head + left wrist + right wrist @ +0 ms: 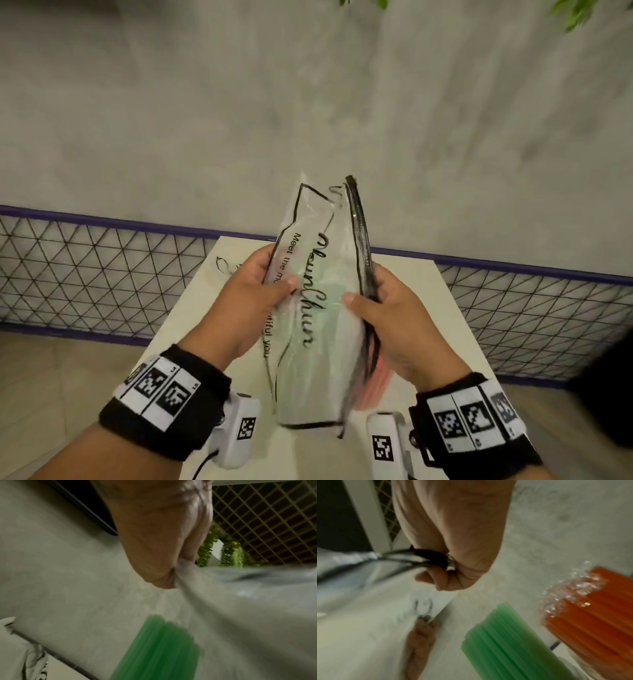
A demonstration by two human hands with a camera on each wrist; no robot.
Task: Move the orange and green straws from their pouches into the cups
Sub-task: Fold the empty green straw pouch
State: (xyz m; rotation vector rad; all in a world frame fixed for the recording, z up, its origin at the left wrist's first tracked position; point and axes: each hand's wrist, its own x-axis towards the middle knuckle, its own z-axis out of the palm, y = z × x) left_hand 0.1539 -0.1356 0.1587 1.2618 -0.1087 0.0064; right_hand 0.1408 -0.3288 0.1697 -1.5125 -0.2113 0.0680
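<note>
left hand [255,291] and right hand [387,310] each grip clamped on clear black-trimmed plastic pouch [318,308] holding green straws [157,649], above white desk [404,291].

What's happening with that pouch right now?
A person holds a clear printed pouch upright over a white table. The left hand pinches one side, and the right hand grips the black zipper edge. The green straws are inside; the wrapped orange straws lie alongside. No cups are in view.

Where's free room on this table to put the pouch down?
Bare table right of the right hand, to the table's edge; a narrow strip left of the left hand. Crowded under the held pouch, where orange straws lie.
</note>
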